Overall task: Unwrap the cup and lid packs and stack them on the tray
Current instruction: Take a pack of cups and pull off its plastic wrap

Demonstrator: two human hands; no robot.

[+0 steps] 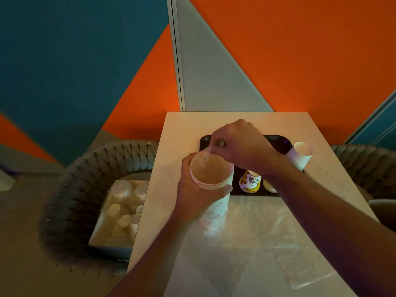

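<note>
My left hand (194, 195) grips a tall stack of white paper cups (212, 185) upright over the white table, mouth up, still in thin clear wrap. Above the stack's far rim my right hand (237, 144) pinches a strip of that clear wrap (206, 156) and holds it up. Behind the hands lies the black tray (280, 141), partly hidden by my right arm. On the tray sit a yellow printed cup stack (249, 182) on its side and a second one (269, 186) mostly covered by my forearm.
Another white cup stack (300, 154) leans at the tray's right edge. Loose clear plastic sheets (278, 232) cover the near table. A box of wrapped lid and cup packs (124, 211) sits on a woven chair to the left. A second woven chair (364, 166) stands right.
</note>
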